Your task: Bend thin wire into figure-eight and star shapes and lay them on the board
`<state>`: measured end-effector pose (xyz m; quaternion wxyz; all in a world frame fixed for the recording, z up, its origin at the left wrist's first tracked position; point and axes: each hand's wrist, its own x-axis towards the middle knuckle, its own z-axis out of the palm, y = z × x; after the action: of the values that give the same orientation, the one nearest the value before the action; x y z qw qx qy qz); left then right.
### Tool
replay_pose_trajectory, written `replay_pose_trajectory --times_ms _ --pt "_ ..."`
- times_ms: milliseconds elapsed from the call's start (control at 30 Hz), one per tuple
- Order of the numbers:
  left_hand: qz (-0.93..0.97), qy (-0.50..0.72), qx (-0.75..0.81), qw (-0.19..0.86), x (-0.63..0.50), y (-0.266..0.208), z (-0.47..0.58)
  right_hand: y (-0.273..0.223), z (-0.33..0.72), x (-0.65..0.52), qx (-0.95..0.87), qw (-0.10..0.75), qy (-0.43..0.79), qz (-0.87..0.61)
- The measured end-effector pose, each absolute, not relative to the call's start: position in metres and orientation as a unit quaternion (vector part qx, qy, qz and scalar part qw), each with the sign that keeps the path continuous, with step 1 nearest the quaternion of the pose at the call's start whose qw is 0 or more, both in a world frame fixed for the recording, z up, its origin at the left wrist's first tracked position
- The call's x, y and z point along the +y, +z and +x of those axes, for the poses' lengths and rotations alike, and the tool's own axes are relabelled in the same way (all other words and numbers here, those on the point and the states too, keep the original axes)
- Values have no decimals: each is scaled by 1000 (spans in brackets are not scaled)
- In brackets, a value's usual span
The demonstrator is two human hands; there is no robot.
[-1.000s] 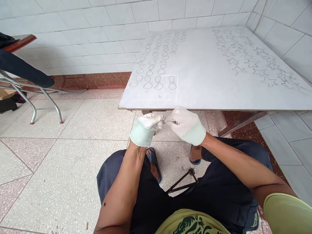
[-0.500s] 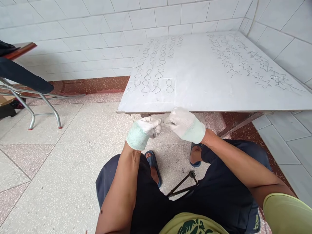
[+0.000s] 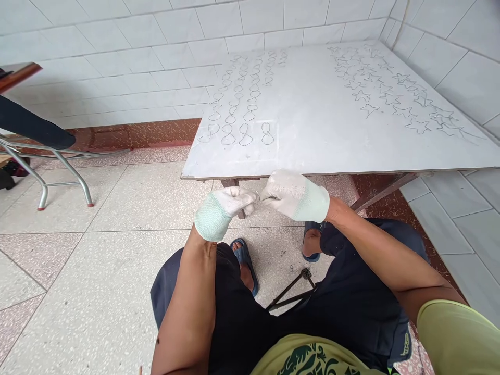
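My left hand (image 3: 235,202) wears a white glove with a mint cuff, its fingers pinched on a thin piece of wire (image 3: 258,197). My right hand (image 3: 287,194), gloved alike, pinches the same wire from the other side, just below the table's front edge. Much of the wire is hidden by the fingers, so its full shape cannot be made out. On the white tabletop (image 3: 312,130) beyond, several wire figure-eights (image 3: 267,133) lie in rows at the left. Several wire stars (image 3: 369,110) are spread at the right.
Tiled walls (image 3: 156,67) stand behind and to the right of the table. At the left a person's dark-clothed leg (image 3: 35,125) rests by a metal-legged stool (image 3: 64,182). A dark metal frame (image 3: 291,291) is on the floor between my feet.
The view has shifted slightly. Both hands remain pinched together at the wire; the loose wire loop that hung below the fingers now shows less.
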<state>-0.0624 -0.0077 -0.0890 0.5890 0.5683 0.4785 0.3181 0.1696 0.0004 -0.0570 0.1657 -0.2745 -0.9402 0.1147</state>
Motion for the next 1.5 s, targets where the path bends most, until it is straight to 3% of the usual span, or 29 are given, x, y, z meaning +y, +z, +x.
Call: replay_pose_trajectory --times_ms 500,833,1100,1500 --pt "525 373 508 572 -14 -83 -53 -45 174 -3 -925 192 108 -308" --pt "522 408 496 562 -9 -82 -53 -53 164 -11 -924 87 -65 -367" --pt "585 372 497 521 -9 -78 -57 -39 157 -19 -901 46 -10 -432" --pt "624 354 529 453 -15 -64 -53 -57 154 -32 -864 137 -5 -484"
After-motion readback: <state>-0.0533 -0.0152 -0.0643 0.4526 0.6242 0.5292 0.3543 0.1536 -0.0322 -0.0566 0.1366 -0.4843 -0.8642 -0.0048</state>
